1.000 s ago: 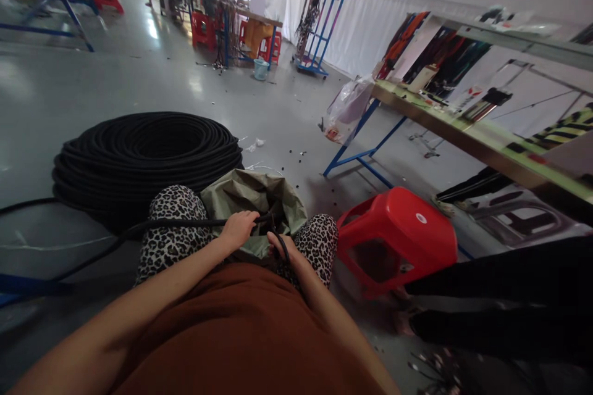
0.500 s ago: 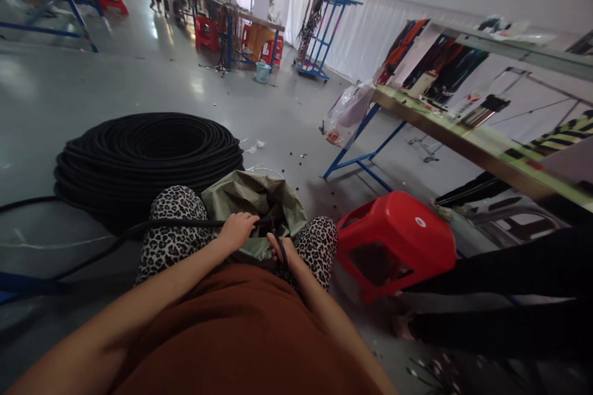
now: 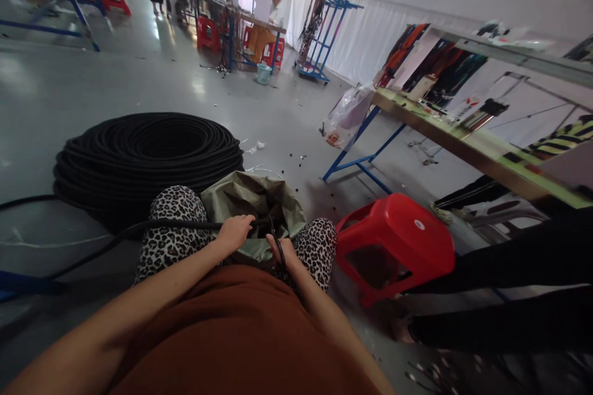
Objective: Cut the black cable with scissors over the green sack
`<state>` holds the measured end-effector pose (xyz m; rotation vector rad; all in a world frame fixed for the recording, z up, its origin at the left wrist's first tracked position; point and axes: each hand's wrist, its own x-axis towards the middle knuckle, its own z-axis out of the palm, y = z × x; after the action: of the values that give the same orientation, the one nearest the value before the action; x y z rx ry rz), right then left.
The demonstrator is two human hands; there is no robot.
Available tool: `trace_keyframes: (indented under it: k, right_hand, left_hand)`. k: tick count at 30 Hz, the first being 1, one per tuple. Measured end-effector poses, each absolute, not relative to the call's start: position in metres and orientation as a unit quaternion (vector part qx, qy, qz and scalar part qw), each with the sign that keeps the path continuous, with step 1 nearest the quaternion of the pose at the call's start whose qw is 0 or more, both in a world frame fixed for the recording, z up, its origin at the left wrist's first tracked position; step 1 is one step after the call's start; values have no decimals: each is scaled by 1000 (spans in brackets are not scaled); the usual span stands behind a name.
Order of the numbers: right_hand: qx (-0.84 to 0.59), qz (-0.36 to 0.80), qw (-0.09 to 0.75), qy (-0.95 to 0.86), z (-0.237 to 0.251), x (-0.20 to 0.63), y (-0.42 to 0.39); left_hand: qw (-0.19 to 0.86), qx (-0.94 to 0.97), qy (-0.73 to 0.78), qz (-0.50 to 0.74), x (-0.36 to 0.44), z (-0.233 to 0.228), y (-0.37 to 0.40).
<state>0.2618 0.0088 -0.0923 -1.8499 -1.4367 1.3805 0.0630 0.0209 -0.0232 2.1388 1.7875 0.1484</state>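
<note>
My left hand is closed around a thick black cord, which runs in from the left across my knee. The cord's end sticks out past my fingers, over an open olive-green sack between my knees. In my right hand are black-handled scissors; their blades stand at the cord's end. Whether the blades touch the cord I cannot tell. Brown material lies inside the sack, too dark to make out. Beyond my left knee lies a large coil of black cord.
A red plastic stool stands by my right knee, with a person's dark-trousered legs beside it. A long worktable with blue legs runs along the right. Small black bits are scattered on the floor ahead.
My left hand has shifted slightly left along with the cord. The scissors' blades now stand more upright at the cord's end.
</note>
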Motion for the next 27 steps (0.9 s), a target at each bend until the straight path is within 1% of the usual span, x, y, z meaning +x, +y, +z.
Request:
trace_keyframes:
  k: [3, 13, 19, 27]
  right_hand:
    - [-676, 475, 197, -528, -90, 262, 9]
    - [-663, 509, 180, -519, -90, 264, 7]
    - [-668, 513, 159, -515, -87, 263, 8]
    - [-673, 524, 152, -499, -87, 262, 9]
  left_hand:
    - [177, 753, 632, 37, 63, -21, 23]
    - [185, 747, 638, 25, 61, -19, 26]
    - [191, 751, 632, 17, 55, -22, 29]
    - [189, 750, 633, 20, 52, -26, 31]
